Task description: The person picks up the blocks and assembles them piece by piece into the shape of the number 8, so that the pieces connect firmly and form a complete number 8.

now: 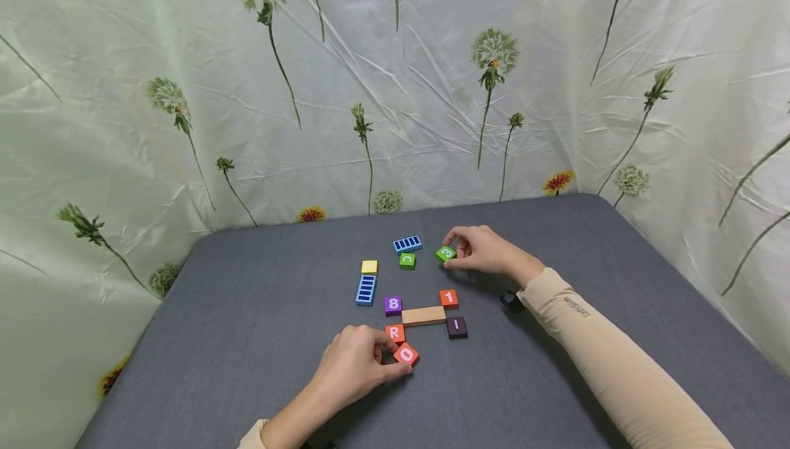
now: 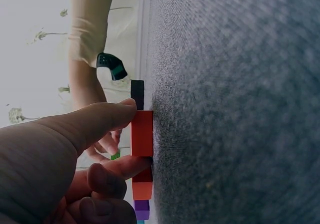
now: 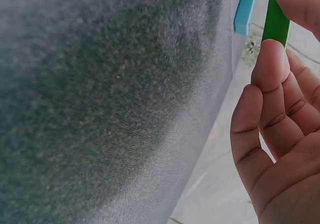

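My left hand (image 1: 358,363) pinches an orange-red block marked O (image 1: 406,354) between thumb and finger. In the left wrist view this orange-red block (image 2: 142,134) lies down at the table surface. Its corner meets another orange block marked R (image 1: 395,333). Farther back on the right, my right hand (image 1: 484,250) holds a green block marked 3 (image 1: 446,253) by its edges, with thumb and fingertips. The right wrist view has the green block (image 3: 276,23) edge-on, raised off the table. Left of it sits a second green block (image 1: 407,261), in front of a blue slotted block (image 1: 407,244).
A plain wooden bar (image 1: 423,316) lies between a purple block marked 8 (image 1: 393,306), an orange block marked 1 (image 1: 449,299) and a dark block (image 1: 457,328). Farther left are a yellow block (image 1: 369,267) and another blue slotted block (image 1: 366,290). A flowered curtain (image 1: 395,92) hangs behind the grey table (image 1: 259,312).
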{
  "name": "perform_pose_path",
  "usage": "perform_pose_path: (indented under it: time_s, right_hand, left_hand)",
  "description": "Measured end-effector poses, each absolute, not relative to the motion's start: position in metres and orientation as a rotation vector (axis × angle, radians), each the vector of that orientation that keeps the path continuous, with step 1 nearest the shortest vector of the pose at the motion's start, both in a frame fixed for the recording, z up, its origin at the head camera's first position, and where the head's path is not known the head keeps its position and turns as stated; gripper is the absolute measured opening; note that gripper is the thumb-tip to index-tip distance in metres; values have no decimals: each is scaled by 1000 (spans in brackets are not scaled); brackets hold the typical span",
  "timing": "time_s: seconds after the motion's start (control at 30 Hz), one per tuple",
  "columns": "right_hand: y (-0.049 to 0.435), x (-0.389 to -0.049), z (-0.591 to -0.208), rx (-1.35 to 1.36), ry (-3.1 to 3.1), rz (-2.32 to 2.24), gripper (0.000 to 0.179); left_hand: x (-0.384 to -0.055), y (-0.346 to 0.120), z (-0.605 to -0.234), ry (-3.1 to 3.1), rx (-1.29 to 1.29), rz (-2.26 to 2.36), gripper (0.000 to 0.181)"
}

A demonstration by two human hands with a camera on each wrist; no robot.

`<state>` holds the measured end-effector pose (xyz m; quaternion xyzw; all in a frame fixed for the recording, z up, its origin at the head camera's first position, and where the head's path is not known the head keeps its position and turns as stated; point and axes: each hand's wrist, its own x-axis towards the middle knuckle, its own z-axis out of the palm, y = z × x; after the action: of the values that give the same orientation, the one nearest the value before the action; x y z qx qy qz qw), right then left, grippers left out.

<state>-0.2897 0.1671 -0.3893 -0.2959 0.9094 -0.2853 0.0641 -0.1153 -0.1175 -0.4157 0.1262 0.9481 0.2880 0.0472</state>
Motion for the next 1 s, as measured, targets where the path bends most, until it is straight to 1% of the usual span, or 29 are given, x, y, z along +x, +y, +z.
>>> perform_pose_path:
  time_s: [0.47, 0.83, 1.0]
  right_hand:
    - [171, -259, -379, -1031, 2706, -860, 33]
    - [170, -235, -380, -1118, 2640, -885, 28]
    - [170, -225, -381, -1123, 2597, -906, 29]
  left_hand:
    - [-115, -120, -416, 2913, 390, 884, 24]
    - [-115, -118, -416, 2901, 394, 889, 25]
    - [-116, -118, -416, 2903, 400, 889, 25]
